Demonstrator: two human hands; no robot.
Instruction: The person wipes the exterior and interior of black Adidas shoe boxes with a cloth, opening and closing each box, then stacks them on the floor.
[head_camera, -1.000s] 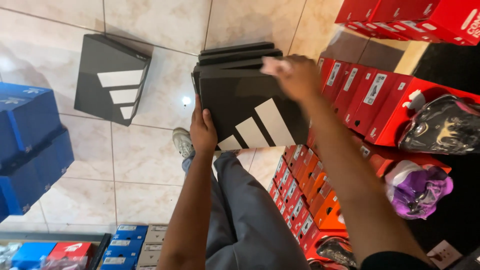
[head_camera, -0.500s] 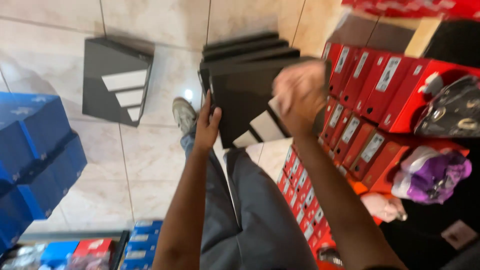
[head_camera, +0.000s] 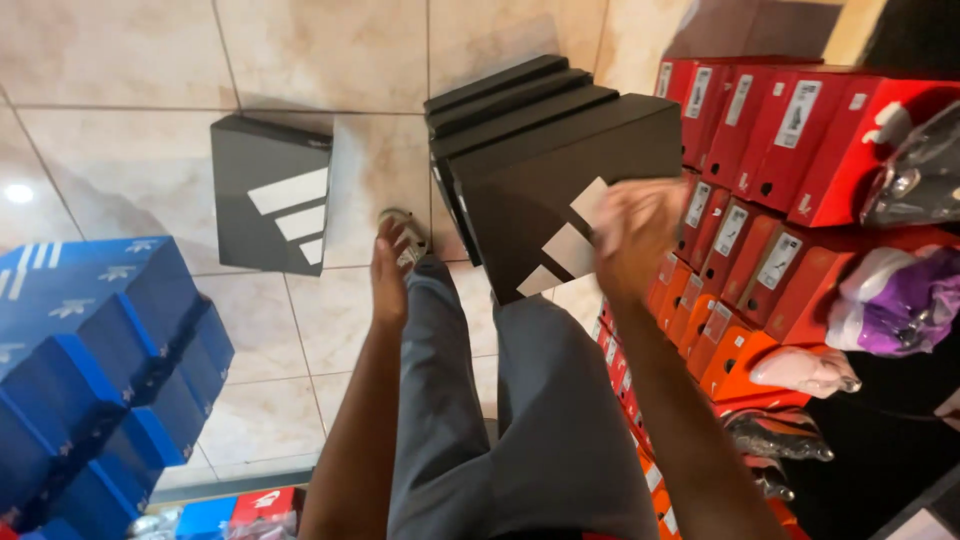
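A stack of black shoe boxes (head_camera: 545, 160) with white stripes stands on the tiled floor ahead of my legs. My right hand (head_camera: 635, 235), blurred, is over the front of the top box, near its white stripes; whether it touches is unclear. My left hand (head_camera: 390, 275) hangs free to the left of the stack, fingers loosely apart, holding nothing. A single black striped box (head_camera: 272, 195) lies on the floor further left.
Stacks of red and orange shoe boxes (head_camera: 770, 150) line the right side, with shoes in clear bags (head_camera: 890, 300) beside them. Blue shoe boxes (head_camera: 95, 360) are piled at the left. My shoe (head_camera: 405, 232) rests on the beige tiles between.
My left hand has come off the black stack's left edge and dropped away. My right hand slid from the top of the stack down its front. The view has shifted closer.
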